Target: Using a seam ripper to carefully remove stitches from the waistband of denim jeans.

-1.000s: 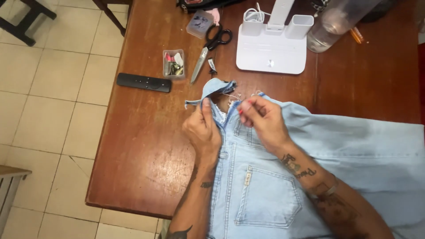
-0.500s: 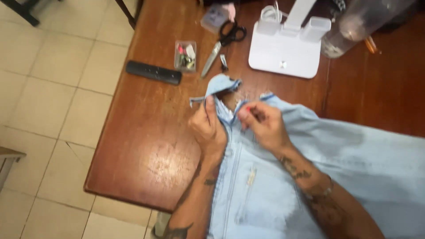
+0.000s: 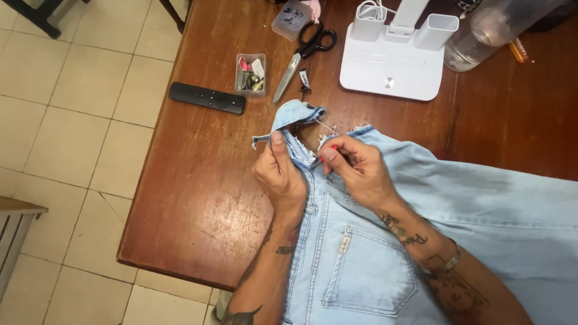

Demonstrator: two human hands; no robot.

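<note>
Here both hands, left hand (image 3: 280,174) and right hand (image 3: 355,168), pinch the frayed waistband of the pale jeans (image 3: 385,241) lying on the worktop (image 3: 198,180), just below the scissors (image 3: 301,54).

Under my fingers (image 3: 328,157) the jeans (image 3: 385,241) lie on the desk (image 3: 198,198). Just beyond them lie the scissors (image 3: 301,54) (a small box (image 3: 250,75) to their left), with the remote (image 3: 206,98) farther left, and the stand (image 3: 391,66) beyond to the right.
</note>
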